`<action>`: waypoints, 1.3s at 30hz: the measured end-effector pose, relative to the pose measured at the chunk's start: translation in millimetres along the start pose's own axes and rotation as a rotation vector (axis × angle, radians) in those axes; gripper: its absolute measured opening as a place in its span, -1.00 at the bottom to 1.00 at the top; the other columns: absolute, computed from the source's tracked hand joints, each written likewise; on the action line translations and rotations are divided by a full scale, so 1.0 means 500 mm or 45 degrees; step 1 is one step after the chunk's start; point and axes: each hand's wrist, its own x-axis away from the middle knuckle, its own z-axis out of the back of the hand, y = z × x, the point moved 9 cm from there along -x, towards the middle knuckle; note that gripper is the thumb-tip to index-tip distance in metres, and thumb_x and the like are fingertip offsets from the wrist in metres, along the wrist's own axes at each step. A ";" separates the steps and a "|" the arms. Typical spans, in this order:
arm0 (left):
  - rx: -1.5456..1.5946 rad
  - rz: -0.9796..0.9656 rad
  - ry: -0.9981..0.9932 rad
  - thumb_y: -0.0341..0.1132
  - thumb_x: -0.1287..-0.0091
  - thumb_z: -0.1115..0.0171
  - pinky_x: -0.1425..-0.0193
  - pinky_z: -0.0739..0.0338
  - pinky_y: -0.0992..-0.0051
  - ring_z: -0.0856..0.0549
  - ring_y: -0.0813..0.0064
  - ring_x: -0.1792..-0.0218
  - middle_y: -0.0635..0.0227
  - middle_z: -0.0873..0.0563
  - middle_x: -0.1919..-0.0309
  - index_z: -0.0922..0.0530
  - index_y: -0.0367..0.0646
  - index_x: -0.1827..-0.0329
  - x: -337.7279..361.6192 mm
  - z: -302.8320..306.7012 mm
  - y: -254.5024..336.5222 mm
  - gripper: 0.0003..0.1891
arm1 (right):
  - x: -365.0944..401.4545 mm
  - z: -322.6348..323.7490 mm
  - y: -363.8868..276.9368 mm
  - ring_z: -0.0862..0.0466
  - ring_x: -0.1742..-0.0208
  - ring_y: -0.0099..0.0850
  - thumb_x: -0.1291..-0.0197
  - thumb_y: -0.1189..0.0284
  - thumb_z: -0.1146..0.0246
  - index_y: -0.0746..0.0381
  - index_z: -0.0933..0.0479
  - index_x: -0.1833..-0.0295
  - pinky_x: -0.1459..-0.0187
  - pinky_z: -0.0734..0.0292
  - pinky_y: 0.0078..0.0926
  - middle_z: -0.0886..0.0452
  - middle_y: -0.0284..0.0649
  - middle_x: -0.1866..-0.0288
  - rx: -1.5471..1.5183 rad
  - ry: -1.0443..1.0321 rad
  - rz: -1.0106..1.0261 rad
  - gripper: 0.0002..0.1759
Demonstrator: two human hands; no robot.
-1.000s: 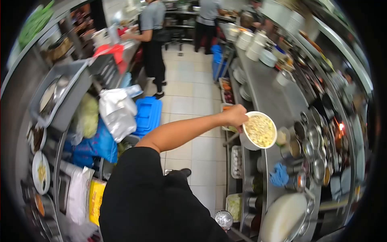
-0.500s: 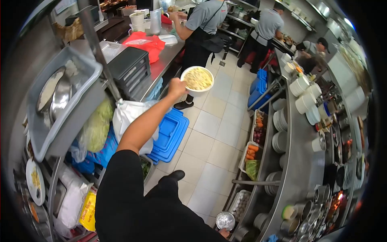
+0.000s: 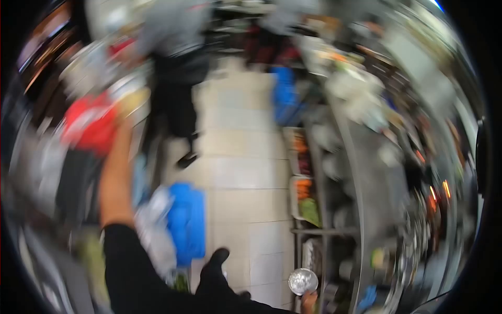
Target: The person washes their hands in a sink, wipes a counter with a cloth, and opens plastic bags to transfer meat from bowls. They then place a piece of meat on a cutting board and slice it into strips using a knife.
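At the end of my outstretched left arm, my left hand (image 3: pixel 124 116) grips a white bowl (image 3: pixel 138 100) of pale yellowish food at its edge. The bowl is over the left counter, beside a red plastic bag (image 3: pixel 90 123) and close to a co-worker in a black apron (image 3: pixel 178 78). Motion blurs both bowl and fingers. Low on the right, my right hand (image 3: pixel 309 302) is closed at the near side of a round metal pan (image 3: pixel 303 281) with whitish residue inside. Its fingers are partly hidden.
A tiled aisle (image 3: pixel 240 172) runs ahead. Blue plastic containers (image 3: pixel 186 222) and white bags (image 3: pixel 157 230) line its left side. To the right, crates with carrots (image 3: pixel 303 188) stand under a long steel counter (image 3: pixel 366 172). More co-workers are at the far end.
My left hand has carried the bowl from over the aisle to over the left counter. The view has swung to the right and is blurred. The pan stays in my right hand.
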 end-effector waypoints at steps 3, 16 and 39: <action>0.058 -0.336 -0.134 -0.29 -0.20 -0.18 0.29 -0.61 0.27 -0.74 0.28 0.38 0.03 -0.71 0.39 -0.52 -0.37 0.11 -0.044 -0.159 0.165 -0.69 | 0.045 0.016 -0.034 -0.66 0.60 -0.34 -0.14 0.46 -0.12 0.39 -0.57 0.15 0.50 -0.59 -0.37 -0.66 -0.07 0.49 -0.080 -0.064 -0.670 -0.75; 0.731 -0.834 -1.142 -0.35 -0.19 -0.22 0.25 -0.62 0.33 -0.72 0.34 0.35 0.09 -0.69 0.33 -0.35 -0.32 -0.14 1.001 -0.456 0.444 -0.54 | 0.162 0.047 0.088 -0.70 0.56 -0.34 -0.20 0.30 -0.11 0.38 -0.58 0.23 0.42 -0.64 -0.37 -0.65 -0.07 0.52 -0.134 0.156 -0.925 -0.67; -0.611 -2.054 -2.255 -0.10 -0.12 -0.31 -0.18 -0.48 0.26 -0.60 -0.09 -0.07 -0.29 -0.56 -0.04 -0.03 -0.35 -0.43 2.563 -0.280 0.096 -0.09 | 1.187 0.437 0.458 -0.55 0.69 -0.42 -0.15 0.47 -0.02 0.39 -0.44 0.20 0.68 -0.43 -0.51 -0.57 -0.13 0.53 -1.023 1.985 -1.440 -0.79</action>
